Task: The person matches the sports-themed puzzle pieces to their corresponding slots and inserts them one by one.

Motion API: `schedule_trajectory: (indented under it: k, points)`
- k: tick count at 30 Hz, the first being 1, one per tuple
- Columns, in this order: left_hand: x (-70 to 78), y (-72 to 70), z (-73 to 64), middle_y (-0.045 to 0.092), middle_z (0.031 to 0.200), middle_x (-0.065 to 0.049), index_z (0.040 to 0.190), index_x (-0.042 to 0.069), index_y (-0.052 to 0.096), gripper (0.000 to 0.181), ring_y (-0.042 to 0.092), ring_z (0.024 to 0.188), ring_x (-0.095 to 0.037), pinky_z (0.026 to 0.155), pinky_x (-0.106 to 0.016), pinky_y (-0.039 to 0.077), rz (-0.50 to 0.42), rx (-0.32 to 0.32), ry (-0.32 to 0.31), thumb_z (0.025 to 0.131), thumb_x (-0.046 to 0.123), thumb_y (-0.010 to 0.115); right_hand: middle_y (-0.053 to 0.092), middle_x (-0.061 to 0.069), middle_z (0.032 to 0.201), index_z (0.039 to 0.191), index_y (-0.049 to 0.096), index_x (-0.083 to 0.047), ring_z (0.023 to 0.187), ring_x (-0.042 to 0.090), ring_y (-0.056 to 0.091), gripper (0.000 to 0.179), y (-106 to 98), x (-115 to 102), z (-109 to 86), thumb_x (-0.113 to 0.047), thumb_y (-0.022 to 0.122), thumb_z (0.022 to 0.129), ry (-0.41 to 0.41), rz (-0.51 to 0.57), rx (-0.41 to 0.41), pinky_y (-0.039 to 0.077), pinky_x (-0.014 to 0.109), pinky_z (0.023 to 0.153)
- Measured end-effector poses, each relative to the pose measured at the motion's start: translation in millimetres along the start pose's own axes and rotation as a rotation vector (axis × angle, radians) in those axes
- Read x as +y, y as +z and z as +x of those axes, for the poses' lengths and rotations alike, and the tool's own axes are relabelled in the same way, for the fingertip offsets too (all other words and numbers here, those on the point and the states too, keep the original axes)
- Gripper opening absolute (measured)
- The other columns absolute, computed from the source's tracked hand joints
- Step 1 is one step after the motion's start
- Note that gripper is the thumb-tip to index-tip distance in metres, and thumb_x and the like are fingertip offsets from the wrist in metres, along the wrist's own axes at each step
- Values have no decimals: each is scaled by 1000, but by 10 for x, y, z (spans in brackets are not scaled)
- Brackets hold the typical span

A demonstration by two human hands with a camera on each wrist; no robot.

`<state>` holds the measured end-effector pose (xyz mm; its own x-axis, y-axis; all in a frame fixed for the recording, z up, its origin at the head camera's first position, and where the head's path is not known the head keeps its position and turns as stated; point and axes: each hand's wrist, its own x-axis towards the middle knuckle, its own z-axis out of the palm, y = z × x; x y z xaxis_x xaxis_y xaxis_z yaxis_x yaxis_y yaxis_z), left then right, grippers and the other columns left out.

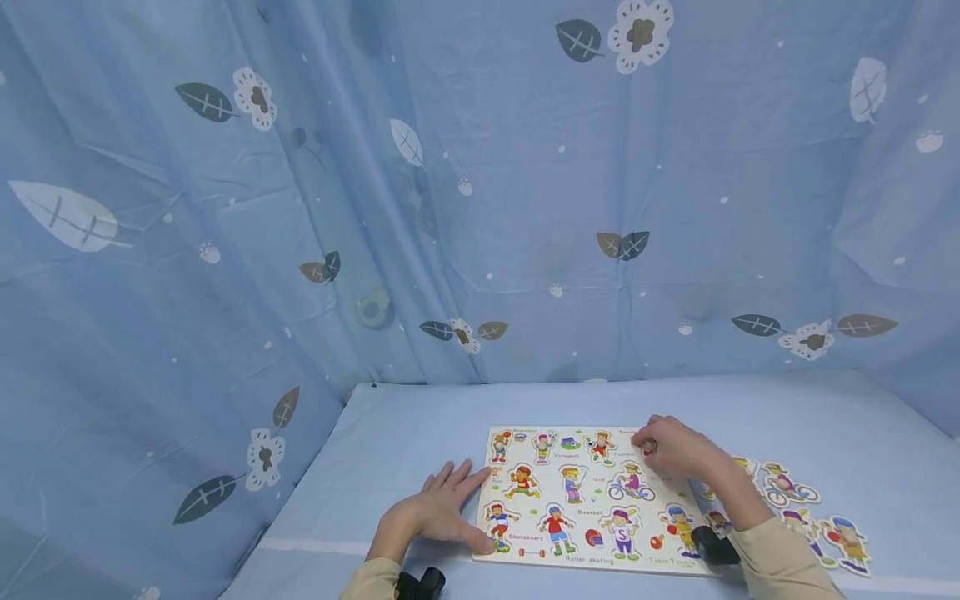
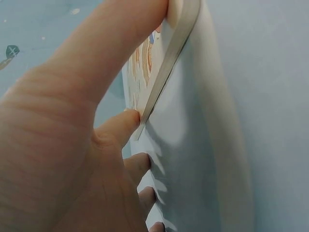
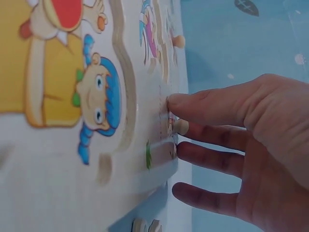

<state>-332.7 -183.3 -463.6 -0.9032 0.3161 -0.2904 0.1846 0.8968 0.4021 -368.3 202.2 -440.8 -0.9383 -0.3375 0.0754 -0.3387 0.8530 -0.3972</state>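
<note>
A wooden knob puzzle board (image 1: 534, 507) with printed sports figures lies flat on the table. At its left edge rests my left hand (image 1: 438, 508), fingers spread, the thumb on the lower left corner and the index finger at the side. My right hand (image 1: 678, 446) is over the upper right corner. There its thumb and fingers pinch a small puzzle piece (image 3: 171, 121) close against the board, around its round knob (image 3: 181, 127); the fingers hide most of its picture. A table-tennis girl figure (image 3: 99, 96) shows large in the right wrist view.
Several loose puzzle pieces, among them a cyclist (image 1: 783, 485) and a blue-haired figure (image 1: 847, 543), lie right of the board, partly behind the right forearm. A pale blue cloth covers the table (image 1: 420, 417). A patterned blue curtain (image 1: 525, 208) hangs behind and at the left.
</note>
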Motion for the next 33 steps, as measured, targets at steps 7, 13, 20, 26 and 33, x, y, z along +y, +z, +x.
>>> schedule_trajectory:
  k: [7,13,20,26,33]
  points:
    - [108,-31,-63,22,164,-6,155,31,33,111,9,152,-35,122,-59,11,34,-6,-1,62,72,77,60,9,103,119,68,3,89,22,56,36,-94,11,-89,-1,70,83,32,99,-21,53,45,81]
    - [118,-43,-73,22,164,-7,155,30,32,110,10,152,-36,121,-59,12,54,-2,8,64,70,78,59,17,115,123,65,3,104,35,59,35,-242,42,-167,-5,67,90,18,134,-13,55,48,82]
    - [66,-49,-96,21,164,-9,156,28,32,112,9,152,-37,121,-60,10,43,8,19,63,73,76,59,16,115,123,65,1,105,36,58,35,-264,77,-279,-6,69,89,26,105,13,54,49,83]
    - [53,-40,-105,22,164,-11,155,25,33,111,11,151,-39,121,-61,11,44,11,34,64,70,77,60,16,114,123,65,2,104,36,58,38,-272,153,-459,-9,71,88,94,79,14,55,49,82]
    - [118,-75,-161,20,164,-14,157,23,30,110,9,151,-41,121,-60,10,55,-9,23,67,66,78,60,15,112,123,65,2,104,36,58,40,-280,241,-643,-9,72,85,120,55,34,54,52,83]
